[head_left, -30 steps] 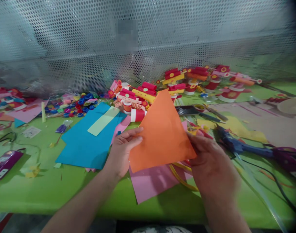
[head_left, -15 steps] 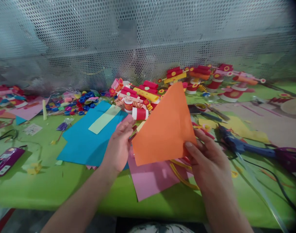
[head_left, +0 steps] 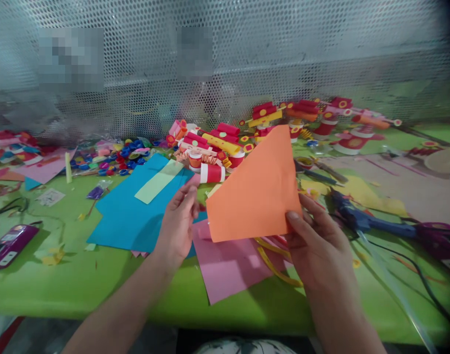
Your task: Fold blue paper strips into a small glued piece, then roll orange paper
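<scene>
My right hand [head_left: 319, 241] pinches an orange sheet of paper [head_left: 254, 189] by its lower right edge, thumb in front and fingers behind. The sheet has a slanted upper left edge and is held up above the table. Just left of the sheet, my left hand [head_left: 177, 226] is apart from it, fingers loosely curled with nothing seen in them. Beneath the orange sheet lies a pink sheet [head_left: 228, 275]. Blue sheets [head_left: 132, 216] lie behind and left of my left hand, topped by a pale green strip [head_left: 159, 182].
A red paper cup [head_left: 213, 173] lies on its side before several red and yellow paper-cup models [head_left: 217, 140]. Right are a blue glue gun [head_left: 368, 219] and its cord. Left are a purple device [head_left: 13, 246] and colourful small caps [head_left: 125, 157]. A perforated metal panel [head_left: 225, 54] stands behind.
The orange sheet has shifted slightly right and turned a little in my right hand. My left hand has drawn away from its left edge, and its fingers have curled more.
</scene>
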`<state>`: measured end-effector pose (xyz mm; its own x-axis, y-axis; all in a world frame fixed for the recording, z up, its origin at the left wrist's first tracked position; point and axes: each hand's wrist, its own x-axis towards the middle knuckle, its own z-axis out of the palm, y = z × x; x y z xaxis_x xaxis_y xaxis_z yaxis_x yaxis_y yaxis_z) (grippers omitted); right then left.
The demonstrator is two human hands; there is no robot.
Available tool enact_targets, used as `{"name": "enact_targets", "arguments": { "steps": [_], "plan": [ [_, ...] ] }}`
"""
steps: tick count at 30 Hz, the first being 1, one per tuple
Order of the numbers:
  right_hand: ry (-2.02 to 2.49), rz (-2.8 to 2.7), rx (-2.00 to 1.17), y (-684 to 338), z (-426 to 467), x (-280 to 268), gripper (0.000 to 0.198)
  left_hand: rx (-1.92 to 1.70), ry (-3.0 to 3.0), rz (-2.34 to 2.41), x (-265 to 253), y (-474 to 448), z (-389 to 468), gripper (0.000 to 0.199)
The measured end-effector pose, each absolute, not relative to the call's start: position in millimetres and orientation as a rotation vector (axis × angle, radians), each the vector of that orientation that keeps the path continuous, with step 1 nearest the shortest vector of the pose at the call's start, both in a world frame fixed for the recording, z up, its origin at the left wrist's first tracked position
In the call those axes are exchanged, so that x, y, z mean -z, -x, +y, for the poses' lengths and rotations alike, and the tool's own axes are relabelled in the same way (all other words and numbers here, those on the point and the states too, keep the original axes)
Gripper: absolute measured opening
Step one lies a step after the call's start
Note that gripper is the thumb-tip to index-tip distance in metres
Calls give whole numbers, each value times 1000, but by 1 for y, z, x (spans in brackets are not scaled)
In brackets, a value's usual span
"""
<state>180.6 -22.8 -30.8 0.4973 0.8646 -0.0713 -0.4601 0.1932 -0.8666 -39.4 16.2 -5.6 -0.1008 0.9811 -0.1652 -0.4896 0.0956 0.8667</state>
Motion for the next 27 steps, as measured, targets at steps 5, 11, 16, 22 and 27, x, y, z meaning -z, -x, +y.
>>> {"name": "enact_targets", "arguments": {
  "steps": [5, 11, 16, 22, 27],
  "plan": [
    [954, -466, -866, -176, -23, 28, 54, -1406, -996, 950, 2, 38, 9, 72],
    [1036, -567, -843, -174, -27, 27, 40, -1209, -1056, 769, 4, 28, 0, 113],
    [1115, -649, -866, -176, -29, 30, 33, -1251, -1066, 824, 0, 25, -1, 115],
    [1158, -712, -862, -179, -31, 35, 28, -1246, -1099, 844, -4, 30, 1, 88],
    [1237, -751, -833, -179, -31, 33, 30, -1215, -1044, 857, -6, 29, -1, 92]
  ]
}}
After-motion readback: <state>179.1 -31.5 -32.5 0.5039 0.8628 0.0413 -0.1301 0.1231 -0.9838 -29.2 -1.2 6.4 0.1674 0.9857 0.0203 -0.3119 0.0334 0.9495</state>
